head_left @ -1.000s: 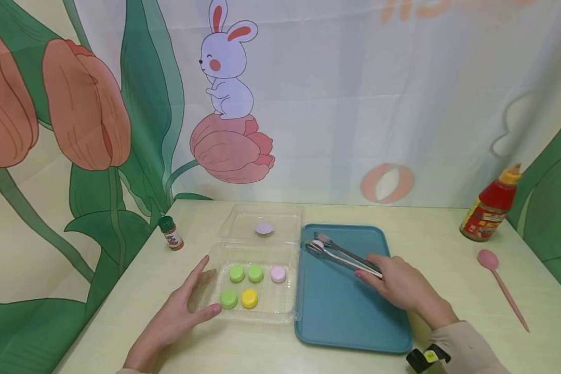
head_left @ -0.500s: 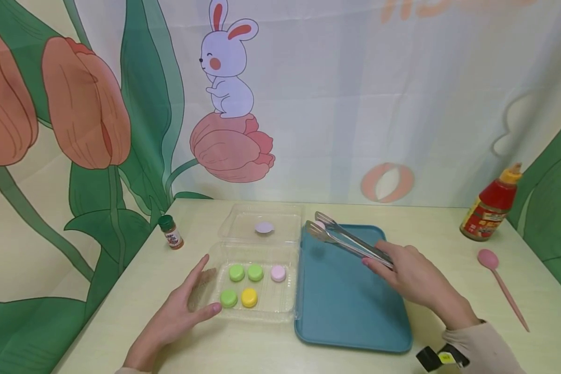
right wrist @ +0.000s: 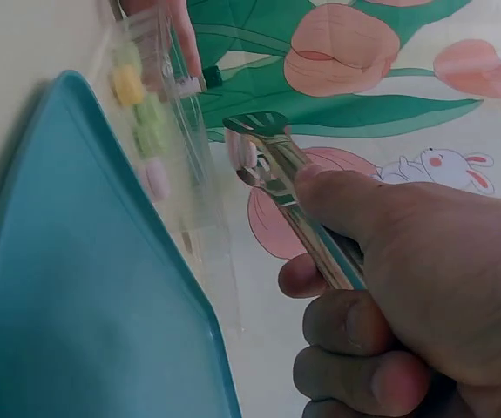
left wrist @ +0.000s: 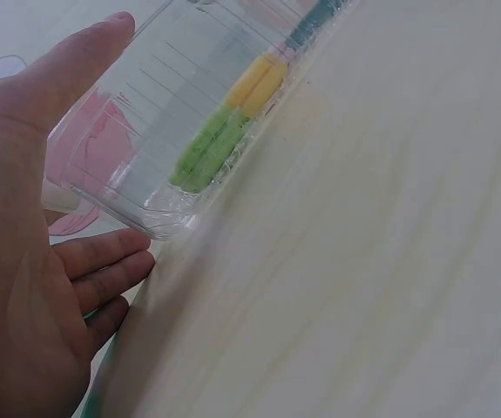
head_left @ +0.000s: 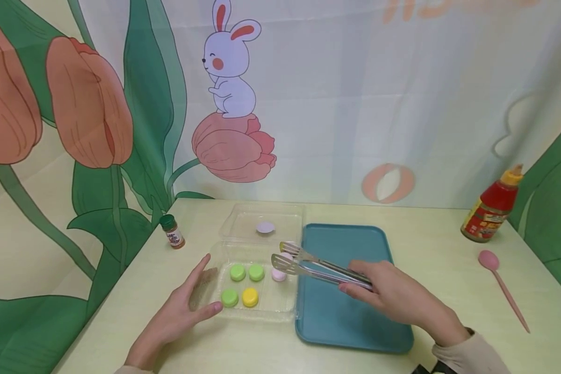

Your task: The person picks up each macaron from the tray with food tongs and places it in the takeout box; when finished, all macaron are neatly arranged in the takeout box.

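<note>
My right hand (head_left: pixel 392 291) grips metal tongs (head_left: pixel 329 271), whose tips pinch a pink macaron (right wrist: pixel 241 150) above the right side of a clear plastic box (head_left: pixel 273 311). The box lies with its lid folded back. Inside sit several green macarons (head_left: pixel 256 272), a yellow macaron (head_left: pixel 250 297) and another pink macaron (head_left: pixel 278 275), which the tongs partly cover in the head view. My left hand (head_left: pixel 177 309) is spread at the box's left side, thumb near its front corner and fingers along its wall. In the left wrist view the fingertips are at the box's edge.
A blue tray (head_left: pixel 350 324) lies right of the box. A small spice jar (head_left: pixel 173 232) stands at the back left. On the right are a red sauce bottle (head_left: pixel 491 208) and a pink spoon (head_left: pixel 502 288). A printed curtain (head_left: pixel 327 104) hangs behind the table.
My right hand has lifted the tongs and pink macaron off the tray and carried them left over the box. My left hand has stayed in place.
</note>
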`<state>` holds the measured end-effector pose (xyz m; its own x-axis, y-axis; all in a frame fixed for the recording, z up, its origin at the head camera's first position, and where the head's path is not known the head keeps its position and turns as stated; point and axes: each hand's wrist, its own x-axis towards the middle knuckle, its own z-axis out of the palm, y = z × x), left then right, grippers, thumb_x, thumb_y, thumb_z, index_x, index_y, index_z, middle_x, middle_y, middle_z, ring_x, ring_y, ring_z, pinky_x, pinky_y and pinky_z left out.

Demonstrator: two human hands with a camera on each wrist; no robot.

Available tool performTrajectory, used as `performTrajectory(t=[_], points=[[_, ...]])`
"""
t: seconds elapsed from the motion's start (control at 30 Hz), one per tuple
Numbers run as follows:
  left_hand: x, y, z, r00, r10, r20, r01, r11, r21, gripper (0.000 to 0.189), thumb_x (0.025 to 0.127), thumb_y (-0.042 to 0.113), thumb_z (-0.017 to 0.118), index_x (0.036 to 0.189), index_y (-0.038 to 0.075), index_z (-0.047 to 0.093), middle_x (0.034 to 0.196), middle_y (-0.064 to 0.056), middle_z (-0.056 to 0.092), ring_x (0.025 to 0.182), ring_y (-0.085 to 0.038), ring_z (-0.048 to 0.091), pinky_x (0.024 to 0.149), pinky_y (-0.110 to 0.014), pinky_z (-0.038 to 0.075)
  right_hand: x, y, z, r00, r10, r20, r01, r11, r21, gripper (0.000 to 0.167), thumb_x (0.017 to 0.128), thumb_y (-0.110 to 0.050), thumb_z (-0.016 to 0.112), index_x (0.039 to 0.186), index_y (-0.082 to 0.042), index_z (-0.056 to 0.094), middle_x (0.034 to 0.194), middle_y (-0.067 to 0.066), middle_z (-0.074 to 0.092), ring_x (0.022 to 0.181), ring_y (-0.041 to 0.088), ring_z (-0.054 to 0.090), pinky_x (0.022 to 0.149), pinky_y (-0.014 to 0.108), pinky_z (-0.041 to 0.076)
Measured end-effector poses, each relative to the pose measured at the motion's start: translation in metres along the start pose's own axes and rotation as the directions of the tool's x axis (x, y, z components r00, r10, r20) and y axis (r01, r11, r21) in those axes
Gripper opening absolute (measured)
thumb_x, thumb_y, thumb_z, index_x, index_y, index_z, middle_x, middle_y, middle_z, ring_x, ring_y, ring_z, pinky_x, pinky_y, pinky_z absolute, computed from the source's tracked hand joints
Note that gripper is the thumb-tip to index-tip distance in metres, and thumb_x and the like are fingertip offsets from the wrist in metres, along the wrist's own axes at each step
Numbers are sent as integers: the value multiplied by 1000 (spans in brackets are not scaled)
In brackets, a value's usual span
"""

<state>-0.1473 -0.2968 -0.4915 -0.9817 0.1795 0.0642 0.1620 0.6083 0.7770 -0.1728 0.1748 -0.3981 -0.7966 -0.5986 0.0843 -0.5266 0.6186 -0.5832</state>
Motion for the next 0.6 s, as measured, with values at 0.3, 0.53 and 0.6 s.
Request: performTrajectory(t=[0.3,0.53,0.6], points=[[0,-1,0,1000,8,-3,-8,1000,-1,109,98,46,85,180,35,14,173,-13,49,164,-47,35,127,-81,22,1,-7,13,994,-47,98,47,999,1,27,112,-47,66,97,-26,63,74,-16,54,61,0,47,56,24,42],[1,-2,0,1000,7,-1,-7,1000,1,109,99,46,85,180,34,13,173,-13,48,164,-47,34,127,-81,22,2,-13,13,989,-54,136,58,998,-23,28,112,-50,64,95,-27,62,70,-17,50,58,-1,44,56,23,41],[0,-2,0,1000,0,-3,0,1000,6,109,99,47,84,180,34,13,173,-13,48,164,-47,34,127,-81,22,4,-18,9,987,-48,155,55,998,-42,30,113,-51,63,93,-28,62,69,-16,50,57,0,43,55,24,40]])
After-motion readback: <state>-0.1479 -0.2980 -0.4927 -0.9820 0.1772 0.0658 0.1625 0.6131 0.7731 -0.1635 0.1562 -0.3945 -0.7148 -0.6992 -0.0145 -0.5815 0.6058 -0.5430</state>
